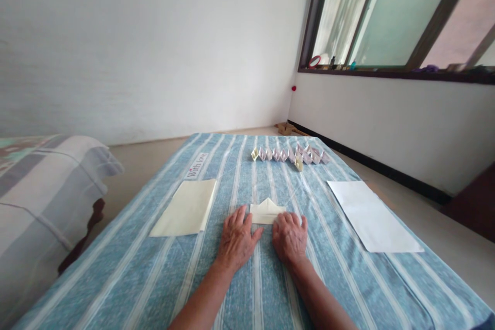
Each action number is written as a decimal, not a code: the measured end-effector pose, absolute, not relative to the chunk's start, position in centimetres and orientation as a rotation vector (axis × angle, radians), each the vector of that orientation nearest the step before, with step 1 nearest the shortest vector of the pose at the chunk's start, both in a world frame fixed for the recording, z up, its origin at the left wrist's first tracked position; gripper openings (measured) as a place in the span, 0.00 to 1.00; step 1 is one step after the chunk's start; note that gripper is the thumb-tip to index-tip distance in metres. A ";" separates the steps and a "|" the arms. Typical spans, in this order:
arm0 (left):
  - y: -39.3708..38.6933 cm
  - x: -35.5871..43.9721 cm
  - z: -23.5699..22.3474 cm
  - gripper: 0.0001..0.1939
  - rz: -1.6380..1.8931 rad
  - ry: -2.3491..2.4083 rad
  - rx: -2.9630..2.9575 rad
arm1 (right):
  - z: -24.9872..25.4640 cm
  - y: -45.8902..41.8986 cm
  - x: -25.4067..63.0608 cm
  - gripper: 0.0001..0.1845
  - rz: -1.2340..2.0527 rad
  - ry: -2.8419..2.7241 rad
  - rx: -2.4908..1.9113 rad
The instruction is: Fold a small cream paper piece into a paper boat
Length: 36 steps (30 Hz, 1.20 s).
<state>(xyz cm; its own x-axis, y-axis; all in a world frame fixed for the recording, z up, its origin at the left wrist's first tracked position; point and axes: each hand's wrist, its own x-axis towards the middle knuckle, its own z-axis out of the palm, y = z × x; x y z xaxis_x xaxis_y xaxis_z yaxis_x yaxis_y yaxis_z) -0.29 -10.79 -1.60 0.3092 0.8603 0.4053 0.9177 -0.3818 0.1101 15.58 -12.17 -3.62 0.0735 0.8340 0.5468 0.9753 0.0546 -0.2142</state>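
Open hands at a folded paper point(266, 211), mid-cloth

The left hand point(236, 240) and right hand point(289, 238) lie flat, unclenched and grasping nothing, the right one over the paper's near corner. Thin, light and soft, the paper would crease easily; its flat lower edge looks best for pinching. On the striped cloth point(247, 289), a cream sheet point(183, 209) lies left, a white sheet point(371, 216) right, and paper boats point(290, 157) near the far edge.

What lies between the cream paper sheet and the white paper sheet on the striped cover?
In the head view, the left hand, the right hand and a folded cream paper piece lie between the cream paper sheet and the white paper sheet.
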 end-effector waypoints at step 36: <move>-9.5 1.0 -0.7 0.23 -0.345 -1.523 -2.773 | -1.7 -12.0 15.2 0.13 -0.042 -1.809 -1.958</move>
